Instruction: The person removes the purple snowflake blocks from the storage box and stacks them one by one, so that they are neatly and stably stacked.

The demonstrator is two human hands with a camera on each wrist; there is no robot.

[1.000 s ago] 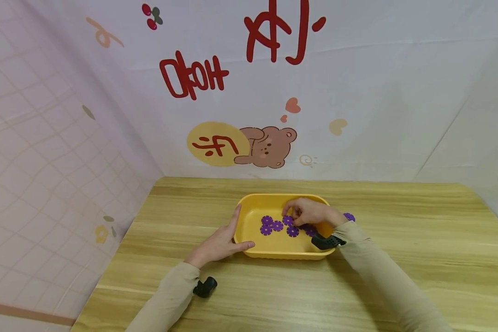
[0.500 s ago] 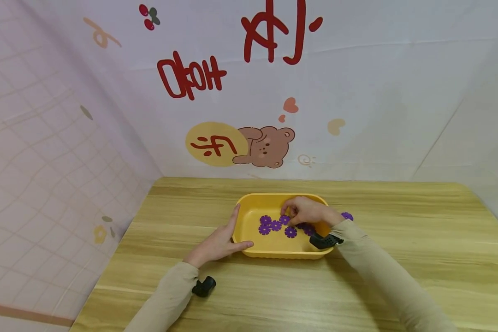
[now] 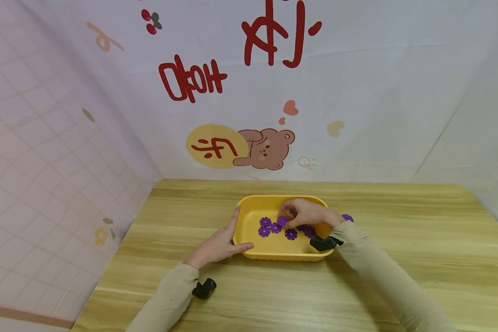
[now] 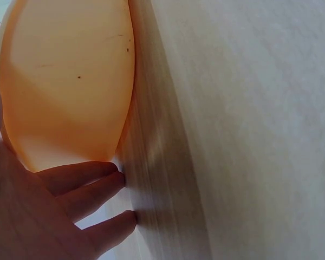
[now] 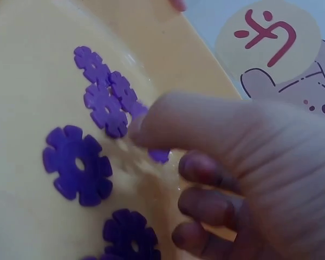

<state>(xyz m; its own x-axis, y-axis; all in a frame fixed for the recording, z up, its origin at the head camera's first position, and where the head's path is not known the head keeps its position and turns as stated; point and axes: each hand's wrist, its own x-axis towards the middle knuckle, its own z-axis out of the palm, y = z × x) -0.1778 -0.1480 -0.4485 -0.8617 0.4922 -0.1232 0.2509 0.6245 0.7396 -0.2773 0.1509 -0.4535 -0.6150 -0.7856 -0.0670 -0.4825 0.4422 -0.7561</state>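
A yellow tray (image 3: 249, 216) stands on the table with several purple flower-shaped discs in it, among them one lone disc (image 3: 291, 234) near the middle. My left hand (image 3: 217, 244) grips the tray's left end, thumb over the near corner; in the left wrist view its fingers (image 4: 92, 187) lie against the outer wall. Inside the tray my right hand (image 3: 309, 213) pinches a purple disc (image 3: 282, 222) between thumb and index finger. The right wrist view shows this disc partly hidden behind the thumb of the right hand (image 5: 222, 141), beside three other discs that touch or overlap.
One more purple disc (image 3: 347, 217) lies on the wooden table (image 3: 419, 230) just right of the tray, by the right wrist. Behind the table hangs a white printed cloth (image 3: 377, 115). A black wrist device (image 3: 204, 289) sits at the left sleeve, another (image 3: 324, 243) at the right wrist.
My right hand has moved slightly left within the tray, and the disc at its fingertips has shifted left toward the group of three. The left hand keeps its grip on the tray.
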